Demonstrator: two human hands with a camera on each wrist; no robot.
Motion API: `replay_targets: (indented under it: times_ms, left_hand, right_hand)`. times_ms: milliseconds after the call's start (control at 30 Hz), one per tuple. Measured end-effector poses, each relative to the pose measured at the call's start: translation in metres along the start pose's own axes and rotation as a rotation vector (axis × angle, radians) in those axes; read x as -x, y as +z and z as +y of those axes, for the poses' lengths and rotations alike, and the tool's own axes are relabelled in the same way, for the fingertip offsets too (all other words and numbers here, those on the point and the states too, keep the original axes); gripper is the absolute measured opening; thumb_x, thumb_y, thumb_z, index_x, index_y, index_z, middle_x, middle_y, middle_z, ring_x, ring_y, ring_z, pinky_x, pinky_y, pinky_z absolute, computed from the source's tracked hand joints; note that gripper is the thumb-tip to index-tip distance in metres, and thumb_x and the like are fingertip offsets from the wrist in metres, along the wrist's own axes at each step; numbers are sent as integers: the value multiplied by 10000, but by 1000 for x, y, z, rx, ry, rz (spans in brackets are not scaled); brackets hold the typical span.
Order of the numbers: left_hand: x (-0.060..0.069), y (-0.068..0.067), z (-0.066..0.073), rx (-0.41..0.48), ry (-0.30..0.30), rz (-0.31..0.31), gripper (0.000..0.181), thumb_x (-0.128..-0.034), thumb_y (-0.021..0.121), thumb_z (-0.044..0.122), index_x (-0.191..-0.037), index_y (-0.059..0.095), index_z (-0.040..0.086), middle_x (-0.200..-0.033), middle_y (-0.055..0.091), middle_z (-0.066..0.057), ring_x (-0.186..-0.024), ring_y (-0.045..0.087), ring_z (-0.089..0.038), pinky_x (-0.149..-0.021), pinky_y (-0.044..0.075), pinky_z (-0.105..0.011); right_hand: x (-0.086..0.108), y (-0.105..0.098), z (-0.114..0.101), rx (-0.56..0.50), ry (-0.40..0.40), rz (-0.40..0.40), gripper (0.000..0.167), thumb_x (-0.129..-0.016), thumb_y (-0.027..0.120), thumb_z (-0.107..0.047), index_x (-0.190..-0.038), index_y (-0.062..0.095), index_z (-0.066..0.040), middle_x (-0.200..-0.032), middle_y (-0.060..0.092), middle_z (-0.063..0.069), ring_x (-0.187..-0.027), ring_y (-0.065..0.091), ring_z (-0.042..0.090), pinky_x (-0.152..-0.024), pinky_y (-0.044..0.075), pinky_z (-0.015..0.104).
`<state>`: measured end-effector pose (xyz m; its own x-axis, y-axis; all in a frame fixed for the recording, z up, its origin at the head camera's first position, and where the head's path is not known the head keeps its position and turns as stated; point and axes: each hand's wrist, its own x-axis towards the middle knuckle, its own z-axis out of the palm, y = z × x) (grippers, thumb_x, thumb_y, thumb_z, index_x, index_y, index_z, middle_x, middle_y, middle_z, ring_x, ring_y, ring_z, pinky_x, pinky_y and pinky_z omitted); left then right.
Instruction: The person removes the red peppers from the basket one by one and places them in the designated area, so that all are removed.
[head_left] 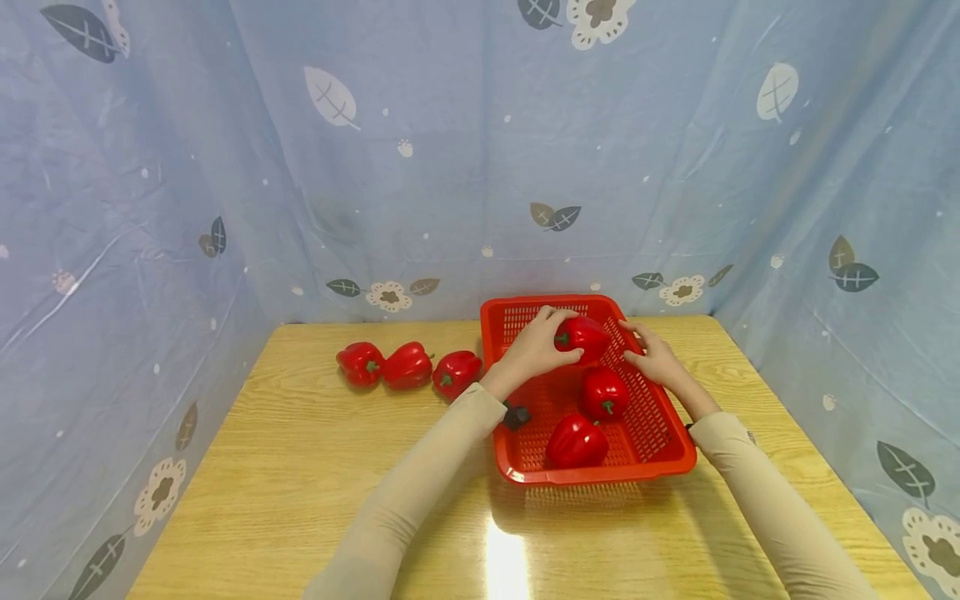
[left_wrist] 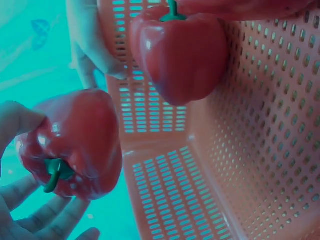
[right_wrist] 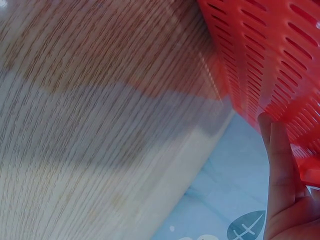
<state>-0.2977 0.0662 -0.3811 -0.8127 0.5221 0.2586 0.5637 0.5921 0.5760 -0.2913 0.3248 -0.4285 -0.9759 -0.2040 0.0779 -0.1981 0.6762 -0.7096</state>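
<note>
The left hand [head_left: 534, 346] grips a red bell pepper [head_left: 586, 338] over the back part of a red perforated basket [head_left: 596, 475]. In the left wrist view, thumb and fingers of the left hand [left_wrist: 30, 175] curl round that pepper [left_wrist: 92, 142], its green stem toward the palm side. At the basket's right wall, the right hand [head_left: 658, 360] holds the rim; in the right wrist view the fingers of the right hand [right_wrist: 285, 185] lie along the outside of the basket [right_wrist: 270, 65]. Two more peppers [head_left: 604, 393] [head_left: 576, 442] lie inside on the basket's floor.
Three red peppers [head_left: 362, 364] [head_left: 407, 366] [head_left: 457, 373] stand in a row left of the basket on the wooden table [head_left: 300, 467]. A small black object [head_left: 516, 417] shows at the basket's left wall. A blue patterned curtain [head_left: 420, 167] surrounds the table's back and sides.
</note>
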Motion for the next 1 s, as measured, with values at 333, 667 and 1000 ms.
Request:
replay_targets:
  times_ms: [333, 667, 1000]
  left_hand:
    - [7, -13, 5, 28, 29, 40, 605, -813, 676, 364, -1346, 440, 203, -1226, 474, -10, -1036, 517, -146, -882, 491, -283]
    - [12, -28, 9, 52, 43, 60, 611, -814, 674, 359, -1354, 434, 201, -1244, 464, -11, -1039, 525, -165, -878, 491, -295]
    - [19, -42, 7, 56, 42, 87, 609, -817, 674, 372, -1354, 432, 217, -1252, 458, 3, -1016, 518, -138, -877, 488, -295]
  right_hand:
    - [0, 0, -1, -2, -14, 9, 561, -919, 483, -14, -1439, 277, -46, -1263, 457, 358, -1039, 546, 465, -726, 535, 459]
    - [0, 1, 0, -14, -15, 8, 559, -920, 487, -14, -1438, 280, -48, -1236, 478, 356, -987, 576, 434, -701, 542, 416]
    - [0, 2, 2, -6, -13, 8, 556, -926, 485, -21, -1440, 274, -42, -1292, 437, 337, -1082, 521, 461, -750, 528, 458]
